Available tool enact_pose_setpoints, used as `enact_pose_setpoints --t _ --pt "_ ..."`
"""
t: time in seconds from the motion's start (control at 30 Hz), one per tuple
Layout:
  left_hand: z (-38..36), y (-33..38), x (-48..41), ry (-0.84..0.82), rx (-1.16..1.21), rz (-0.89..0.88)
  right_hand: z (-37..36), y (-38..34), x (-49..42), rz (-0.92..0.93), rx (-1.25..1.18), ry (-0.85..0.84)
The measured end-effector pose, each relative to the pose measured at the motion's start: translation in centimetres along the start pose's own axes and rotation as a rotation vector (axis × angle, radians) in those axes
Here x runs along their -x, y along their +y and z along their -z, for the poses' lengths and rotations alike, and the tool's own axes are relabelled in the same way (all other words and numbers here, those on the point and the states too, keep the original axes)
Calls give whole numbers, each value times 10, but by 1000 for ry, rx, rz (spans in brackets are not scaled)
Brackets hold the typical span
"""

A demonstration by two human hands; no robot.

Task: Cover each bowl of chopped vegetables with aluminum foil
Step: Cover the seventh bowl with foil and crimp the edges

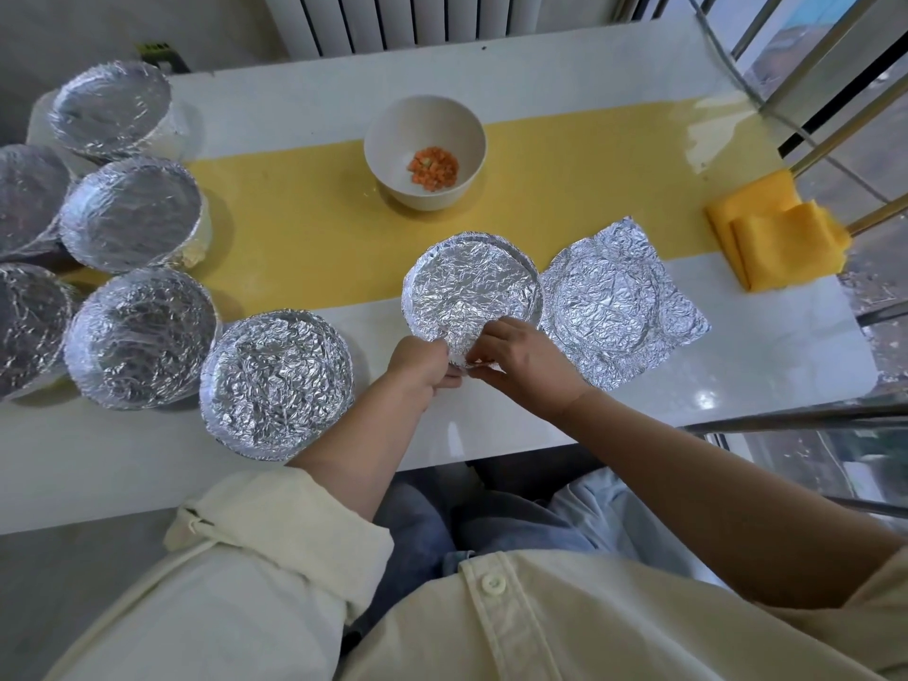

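The round foil cover (469,287), crinkled with an upturned rim, faces up on the table (737,395), without a clear long axis. The left hand (420,361) and right hand (521,358) pinch its near edge. Beyond stands an uncovered bowl (425,152) of chopped carrot.

There is one view only, from a wide-angle camera worn on the person's head. It looks steeply down and forward over the chest and lap onto the white table (516,81), close enough that both forearms fill the lower frame. The radiator (393,17) runs along the top edge, and lines bend near the borders.
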State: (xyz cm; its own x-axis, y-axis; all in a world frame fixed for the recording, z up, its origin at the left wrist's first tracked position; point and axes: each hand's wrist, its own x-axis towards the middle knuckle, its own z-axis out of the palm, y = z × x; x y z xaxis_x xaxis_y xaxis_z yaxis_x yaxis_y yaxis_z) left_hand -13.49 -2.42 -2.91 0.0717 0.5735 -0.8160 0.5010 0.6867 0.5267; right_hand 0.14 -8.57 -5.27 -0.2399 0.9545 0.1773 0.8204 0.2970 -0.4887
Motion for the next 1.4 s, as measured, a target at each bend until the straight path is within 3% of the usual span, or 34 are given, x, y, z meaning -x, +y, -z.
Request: enact_pose_setpoints --t 0.37,0.77,0.93,1.4 --pt "6 -2 7 -35 -58 70 -7 -7 -5 26 139 73" --pt "4 2 15 -42 -68 -15 -17 -8 -11 -29 73 75" --pt "5 -3 3 -12 -121 -79 -5 -2 -6 18 -48 3" --pt "8 -9 2 37 -113 -173 -6 1 1 55 121 51"
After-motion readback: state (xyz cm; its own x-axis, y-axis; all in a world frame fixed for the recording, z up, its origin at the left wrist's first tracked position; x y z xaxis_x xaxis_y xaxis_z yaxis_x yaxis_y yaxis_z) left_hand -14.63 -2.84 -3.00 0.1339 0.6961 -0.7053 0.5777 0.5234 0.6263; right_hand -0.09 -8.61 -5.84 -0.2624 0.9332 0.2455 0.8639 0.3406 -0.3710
